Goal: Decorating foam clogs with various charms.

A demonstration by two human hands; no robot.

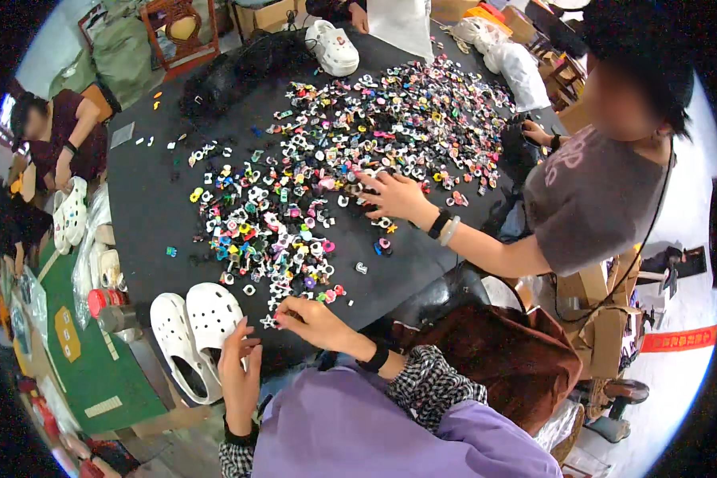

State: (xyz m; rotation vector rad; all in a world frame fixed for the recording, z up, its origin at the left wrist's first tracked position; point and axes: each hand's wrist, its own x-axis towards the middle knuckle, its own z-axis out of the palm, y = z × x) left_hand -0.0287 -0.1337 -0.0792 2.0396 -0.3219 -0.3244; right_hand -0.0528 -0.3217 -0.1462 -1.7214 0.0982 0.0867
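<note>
A pair of white clogs with holes in the uppers stands at the table's near left corner. Beside the right-hand clog, my left hand is raised with its fingers apart and nothing in it. My right hand is closed in a pinch at the near edge of the pile, with a small white star-shaped shoe charm at its fingertips. Ahead lies a wide heap of colourful small shoe charms, spread loosely over the black tabletop.
At the right, another person's hand rests on the heap. A white clog with a charm on it stands at the far edge. At the left, a person holds white clogs over a green table. A red-lidded jar stands there.
</note>
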